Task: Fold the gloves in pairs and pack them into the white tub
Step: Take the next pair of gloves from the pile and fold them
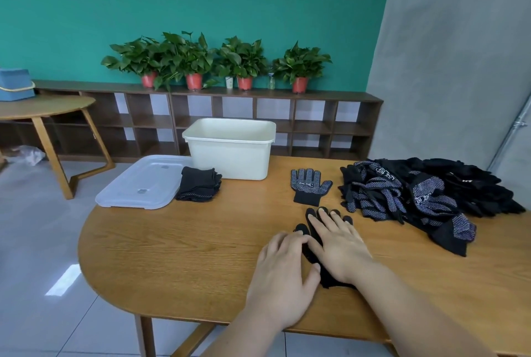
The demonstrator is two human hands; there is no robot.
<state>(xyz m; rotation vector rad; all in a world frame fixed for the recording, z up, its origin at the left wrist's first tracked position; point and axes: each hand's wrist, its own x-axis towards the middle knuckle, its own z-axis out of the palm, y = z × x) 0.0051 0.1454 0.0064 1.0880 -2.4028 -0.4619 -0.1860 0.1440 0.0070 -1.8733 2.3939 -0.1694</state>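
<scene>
Your left hand (284,270) and right hand (340,250) lie flat, fingers spread, on the table (172,256), pressing a black glove (330,282) near its front edge: smoothing it for pairing, I judge. The glove heap (416,193) at right lies unsorted; the white tub (230,152) stands at the back, its inside hidden. Next, lay the dotted glove (311,185) just beyond onto the pressed one, which your hands mostly cover.

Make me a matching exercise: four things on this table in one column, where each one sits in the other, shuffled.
1 white tub
2 clear lid
3 loose glove pile
4 flattened glove

A right end of the table
B under the left hand and right hand
C lying flat, left of the tub
D upright at the far edge

Pairs: 1-D, 2-C, 3-A, 4-B
</scene>
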